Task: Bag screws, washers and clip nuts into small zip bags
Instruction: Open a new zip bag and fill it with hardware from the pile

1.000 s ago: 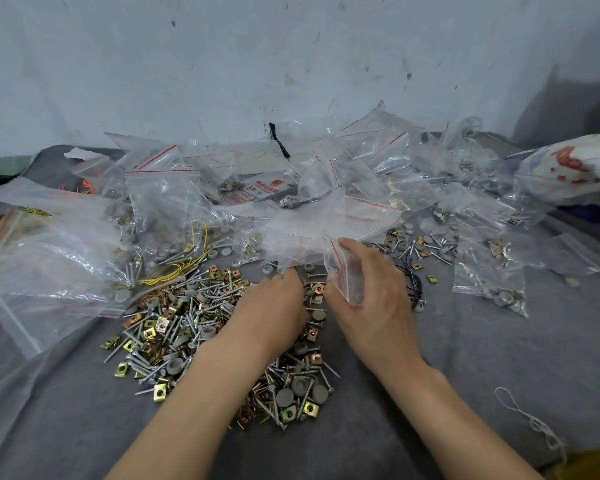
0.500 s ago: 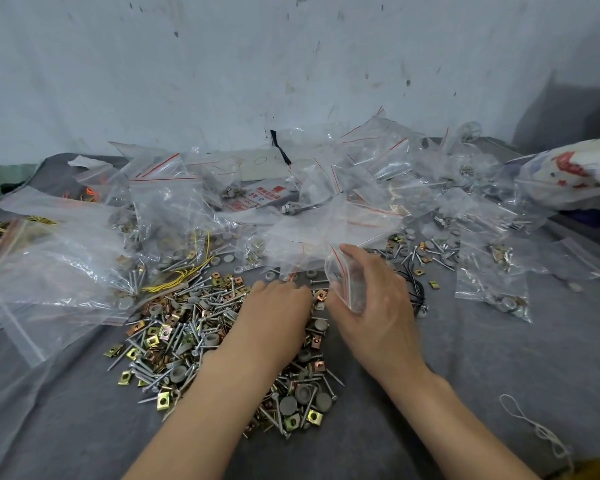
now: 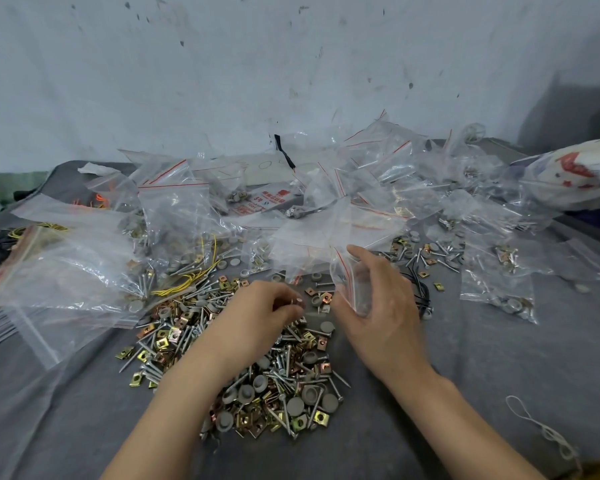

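Note:
A loose heap of screws, grey washers and brass clip nuts (image 3: 274, 379) lies on the grey cloth in front of me. My left hand (image 3: 257, 317) hovers over the heap's far part, fingers curled, pinching a small silver screw (image 3: 296, 301) at its fingertips. My right hand (image 3: 381, 306) holds a small clear zip bag (image 3: 347, 282) with a red seal line upright, thumb and fingers around its mouth, just right of the left hand. What is inside the bag is hard to make out.
Many clear zip bags (image 3: 378, 188), some filled with hardware, pile up along the wall behind the heap. Large empty bags (image 3: 66, 271) lie at left with yellow wire ties (image 3: 194, 275). A filled bag (image 3: 499, 292) sits at right, a white string (image 3: 548, 434) near the front edge.
My left hand has lifted slightly from the heap with a screw in its fingertips. The right hand with the bag has barely shifted.

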The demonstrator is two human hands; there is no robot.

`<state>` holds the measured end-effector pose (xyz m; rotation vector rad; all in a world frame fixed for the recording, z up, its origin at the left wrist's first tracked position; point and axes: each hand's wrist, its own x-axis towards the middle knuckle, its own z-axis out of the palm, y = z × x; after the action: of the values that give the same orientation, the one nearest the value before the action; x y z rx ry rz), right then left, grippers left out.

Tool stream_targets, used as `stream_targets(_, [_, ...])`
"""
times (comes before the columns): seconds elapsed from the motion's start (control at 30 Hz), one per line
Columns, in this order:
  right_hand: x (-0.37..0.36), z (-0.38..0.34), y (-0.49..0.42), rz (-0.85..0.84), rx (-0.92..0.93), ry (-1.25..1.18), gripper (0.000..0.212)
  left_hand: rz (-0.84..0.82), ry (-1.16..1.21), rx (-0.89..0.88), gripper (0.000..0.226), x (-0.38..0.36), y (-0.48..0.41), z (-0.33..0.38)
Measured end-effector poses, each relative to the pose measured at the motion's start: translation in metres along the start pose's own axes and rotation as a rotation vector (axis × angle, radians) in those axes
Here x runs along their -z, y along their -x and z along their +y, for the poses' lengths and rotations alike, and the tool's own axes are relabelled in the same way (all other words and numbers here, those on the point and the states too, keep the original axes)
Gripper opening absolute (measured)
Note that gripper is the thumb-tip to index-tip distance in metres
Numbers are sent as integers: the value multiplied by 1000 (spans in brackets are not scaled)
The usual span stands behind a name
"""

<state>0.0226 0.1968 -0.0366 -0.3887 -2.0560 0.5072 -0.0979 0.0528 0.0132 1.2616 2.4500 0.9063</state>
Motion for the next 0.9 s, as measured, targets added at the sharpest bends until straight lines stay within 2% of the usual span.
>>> stream_targets(0.13, [0, 0, 0, -2, 4, -3, 57, 24, -39, 11, 21, 2, 5, 2])
stream_targets(0.53, [2, -3, 1, -11, -6, -13, 56, 20, -59, 35, 17, 5, 3, -1])
stream_targets(0.63, [2, -4, 0, -8, -7, -19, 56, 131, 74, -36, 13, 9, 3, 5])
stream_targets(0.73, [2, -4, 0, -5, -8, -13, 54, 260, 393, -85, 10, 14, 3, 18])
stream_targets(0.8, [2, -4, 0, -11, -8, -11, 54, 263, 538, -118, 14, 16, 4, 28])
stream_targets(0.9, [2, -3, 0, -4, -4, -10, 54, 215, 569, -167, 17, 15, 7, 39])
